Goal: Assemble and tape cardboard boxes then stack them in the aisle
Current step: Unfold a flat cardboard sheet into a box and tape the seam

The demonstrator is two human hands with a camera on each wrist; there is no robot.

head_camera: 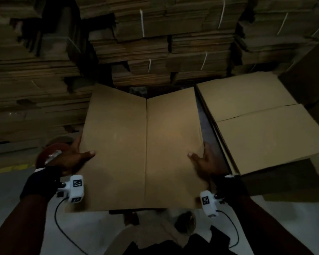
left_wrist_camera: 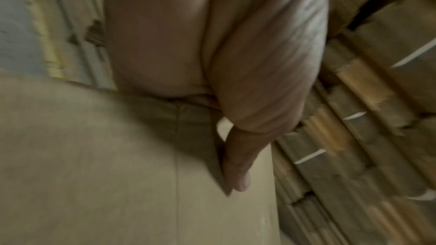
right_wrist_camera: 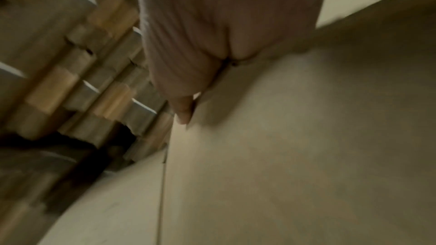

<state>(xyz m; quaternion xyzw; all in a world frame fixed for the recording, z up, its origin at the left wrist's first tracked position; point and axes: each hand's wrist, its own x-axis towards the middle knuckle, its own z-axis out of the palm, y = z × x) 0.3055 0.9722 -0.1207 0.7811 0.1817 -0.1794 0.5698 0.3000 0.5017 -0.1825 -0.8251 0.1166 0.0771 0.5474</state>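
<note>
A brown cardboard box (head_camera: 142,144) fills the middle of the head view, its two top flaps folded shut with the seam running down the centre. My left hand (head_camera: 75,157) grips the box's left edge, thumb on top and fingers underneath. My right hand (head_camera: 203,159) grips the right edge the same way. In the left wrist view the left hand's thumb (left_wrist_camera: 238,170) lies flat on the cardboard (left_wrist_camera: 118,156). In the right wrist view the thumb (right_wrist_camera: 184,111) of the right hand rests at the edge of the cardboard (right_wrist_camera: 295,146). A roll of brown tape (head_camera: 52,151) sits just behind my left hand.
A closed, untaped box (head_camera: 256,122) stands at the right, close beside the one I hold. Tall stacks of strapped flat cardboard (head_camera: 155,43) wall off the back and left. Pale floor (head_camera: 81,227) lies near my feet, with a yellow line (head_camera: 7,169) at the left.
</note>
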